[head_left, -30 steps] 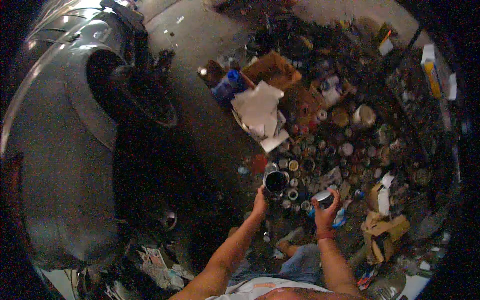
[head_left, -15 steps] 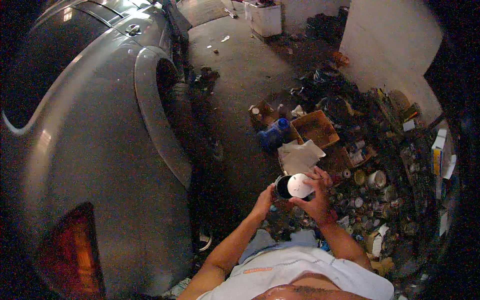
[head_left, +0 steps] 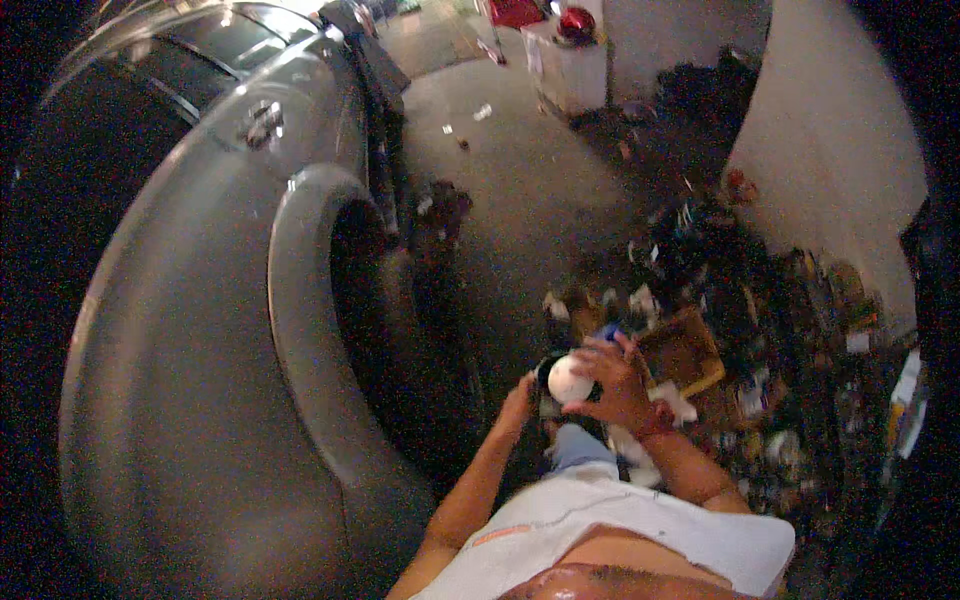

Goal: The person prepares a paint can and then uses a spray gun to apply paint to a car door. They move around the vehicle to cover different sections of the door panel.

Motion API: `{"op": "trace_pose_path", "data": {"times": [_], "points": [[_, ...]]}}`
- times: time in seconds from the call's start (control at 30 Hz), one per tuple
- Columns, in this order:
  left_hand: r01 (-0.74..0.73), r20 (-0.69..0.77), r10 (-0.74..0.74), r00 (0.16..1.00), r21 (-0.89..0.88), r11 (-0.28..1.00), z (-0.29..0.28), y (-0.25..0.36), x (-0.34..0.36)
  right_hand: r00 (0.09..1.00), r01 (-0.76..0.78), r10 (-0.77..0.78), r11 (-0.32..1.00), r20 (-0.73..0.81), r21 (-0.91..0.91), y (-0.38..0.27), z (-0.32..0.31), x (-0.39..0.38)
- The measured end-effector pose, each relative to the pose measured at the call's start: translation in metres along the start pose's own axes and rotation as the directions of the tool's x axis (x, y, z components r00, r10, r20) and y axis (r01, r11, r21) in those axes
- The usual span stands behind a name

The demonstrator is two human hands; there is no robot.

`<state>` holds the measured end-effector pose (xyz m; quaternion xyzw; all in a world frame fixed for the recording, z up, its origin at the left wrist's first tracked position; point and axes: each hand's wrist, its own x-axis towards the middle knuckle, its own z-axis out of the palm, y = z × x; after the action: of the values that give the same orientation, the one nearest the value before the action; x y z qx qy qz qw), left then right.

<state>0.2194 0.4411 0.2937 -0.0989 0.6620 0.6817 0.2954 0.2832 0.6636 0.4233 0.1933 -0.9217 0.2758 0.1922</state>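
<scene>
White round piece (head_left: 571,380) lies between the hands, gripped at its edge by the right hand (head_left: 612,388). It overlaps the dark container (head_left: 546,371) that the left hand (head_left: 519,398) appears to hold; part of the container shows uncovered, so the pair looks unjoined, though contact is unclear. An open box (head_left: 690,387) stands beyond, rightward; a silver car (head_left: 200,380) fills the left.

Bare forearms (head_left: 475,485) angled inward, bare left hand (head_left: 521,394) near bare right hand (head_left: 618,388), right fingers (head_left: 603,354) spread and curved.
</scene>
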Motion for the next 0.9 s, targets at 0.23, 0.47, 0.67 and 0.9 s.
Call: {"op": "trace_pose_path", "data": {"times": [0.23,0.47,0.67,0.9], "points": [[-0.024,-0.128,0.026,0.991,0.019,1.000,0.139,0.099,-0.013,0.981,0.136,-0.157,0.977,0.118,0.165,0.103,-0.124,0.059],[-0.187,-0.138,0.198,0.970,0.091,0.978,0.023,0.223,0.138,0.970,0.193,-0.215,0.966,0.115,0.173,0.153,-0.037,0.275],[-0.158,-0.099,0.164,0.982,0.067,0.985,-0.038,0.337,0.275,0.992,0.111,-0.121,0.976,0.043,0.190,0.208,-0.005,0.427],[-0.378,0.086,0.385,0.919,0.477,0.794,-0.075,0.436,0.464,0.980,-0.029,0.035,0.999,0.198,-0.036,0.283,-0.003,0.588]]}}
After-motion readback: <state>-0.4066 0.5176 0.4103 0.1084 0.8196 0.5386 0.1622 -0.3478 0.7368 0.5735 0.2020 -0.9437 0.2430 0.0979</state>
